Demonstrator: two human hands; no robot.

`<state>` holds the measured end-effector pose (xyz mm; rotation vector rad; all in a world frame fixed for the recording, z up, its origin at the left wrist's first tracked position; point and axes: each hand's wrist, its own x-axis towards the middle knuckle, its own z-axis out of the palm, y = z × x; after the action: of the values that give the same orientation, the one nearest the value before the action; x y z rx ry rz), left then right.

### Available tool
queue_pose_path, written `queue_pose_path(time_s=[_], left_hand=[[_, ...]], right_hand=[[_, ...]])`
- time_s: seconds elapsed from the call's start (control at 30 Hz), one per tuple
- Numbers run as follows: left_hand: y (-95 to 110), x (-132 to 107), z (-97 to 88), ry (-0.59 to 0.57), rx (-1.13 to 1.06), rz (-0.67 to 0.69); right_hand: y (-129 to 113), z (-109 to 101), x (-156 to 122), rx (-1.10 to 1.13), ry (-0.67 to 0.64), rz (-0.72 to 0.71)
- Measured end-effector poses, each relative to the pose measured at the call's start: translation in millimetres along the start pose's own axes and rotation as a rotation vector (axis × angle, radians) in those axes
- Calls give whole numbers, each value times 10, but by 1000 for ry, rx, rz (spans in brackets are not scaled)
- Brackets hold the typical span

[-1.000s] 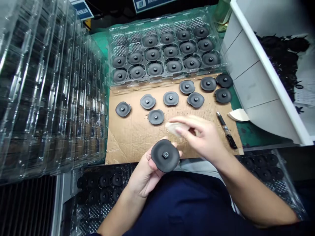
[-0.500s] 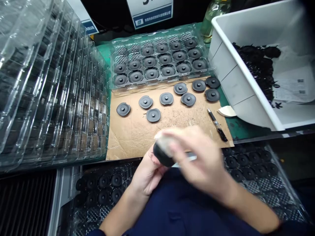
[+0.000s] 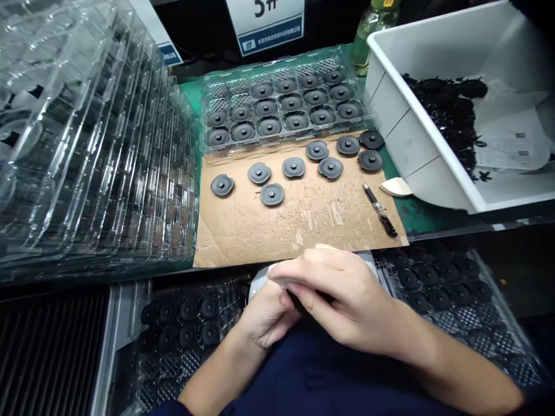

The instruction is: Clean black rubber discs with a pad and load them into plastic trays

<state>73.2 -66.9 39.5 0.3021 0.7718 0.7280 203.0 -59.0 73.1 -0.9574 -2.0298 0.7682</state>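
In front of my body, at the cardboard's near edge, my two hands are close together. My left hand (image 3: 271, 315) is closed around a black round part (image 3: 300, 303), mostly hidden behind my other hand. My right hand (image 3: 338, 289) lies over that part with its fingers bent and pinched. A thin greyish edge (image 3: 284, 281) shows at its fingertips; what it belongs to is hidden. Several dark grey discs with a small central stub, like this disc (image 3: 272, 195), lie loose on the cardboard sheet (image 3: 234, 242) beyond my hands.
A clear blister tray (image 3: 225, 151) at the back holds rows of discs. Stacked clear trays (image 3: 143, 173) rise at the left. At the right are a pen (image 3: 380, 211), a pale wedge-shaped piece (image 3: 396, 186) and a white bin (image 3: 433, 156) of black parts. More filled trays (image 3: 472, 323) lie below the table.
My right hand has turned and come lower over the black part, covering most of it; its motion blur is gone. The view has shifted slightly. The loose discs lie as before.
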Motion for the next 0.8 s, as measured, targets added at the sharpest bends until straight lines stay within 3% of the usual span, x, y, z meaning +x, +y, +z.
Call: queue_pose_path(time_s=[0.2, 0.3, 0.37, 0.43, 0.5, 0.53, 0.57, 0.7, 0.8], left_hand=[[64, -17, -96, 12, -59, 132], [101, -20, -135, 27, -49, 124], [84, -10, -151, 19, -28, 93], [59, 3, -159, -12, -23, 61], [52, 7, -163, -43, -29, 51], [58, 3, -165, -59, -37, 46], [70, -4, -168, -78, -52, 36], [126, -37, -212, -174, -176, 1], [139, -19, -267, -182, -218, -21]], right_hand=[[-64, -170, -158, -40, -6, -7], [-69, -273, -184, -124, -62, 109], [-52, -299, -133, -279, -19, 119], [12, -291, -27, -358, 35, -54], [145, -279, 85, -262, 22, -229], [232, -279, 123, -185, 10, -237], [325, -283, 138, -128, 14, -173], [648, -225, -69, -102, 118, 342], [774, -28, -418, 39, 31, 520]])
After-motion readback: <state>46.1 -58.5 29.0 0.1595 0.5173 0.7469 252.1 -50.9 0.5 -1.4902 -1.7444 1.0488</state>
